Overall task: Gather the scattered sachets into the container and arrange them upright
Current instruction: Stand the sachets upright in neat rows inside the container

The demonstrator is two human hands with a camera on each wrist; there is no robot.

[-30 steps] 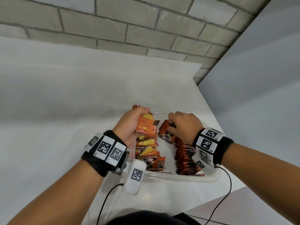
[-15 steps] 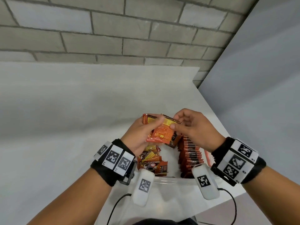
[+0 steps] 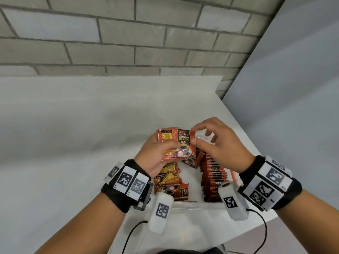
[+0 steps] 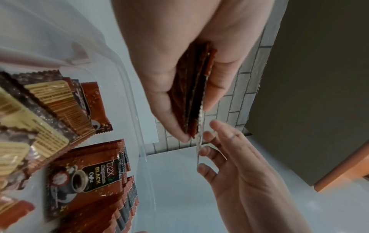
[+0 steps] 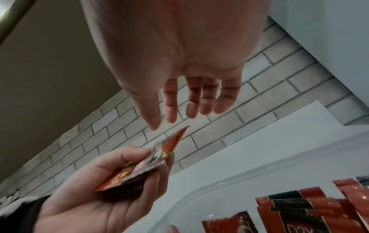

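White worktop (image 3: 73, 143) | left hand (image 3: 156, 154) clamps stacked sachets (image 3: 176, 143) above container (image 3: 192, 205) | right hand (image 3: 220, 145) fingers (image 3: 199, 142) apart, seemingly squaring them for upright filing

Front sachet (image 3: 183, 142) in the held stack reads "D2X", a blurred middle word, "BLACK", "Coffee" on a dark panel; same print on the front sachet of the upright row (image 4: 83, 181) in the left wrist view, with a small "2" near its lower edge; "D2X" again, partly cut off, on the sachet at the near edge of the container (image 3: 184, 192) and on a bottom-edge sachet (image 5: 297, 228) in the right wrist view; yellow back panels (image 4: 49, 93) carry fine print, too small to read; wristband tags (image 3: 126, 179) show only black-white coded squares plus tiny unreadable marks.
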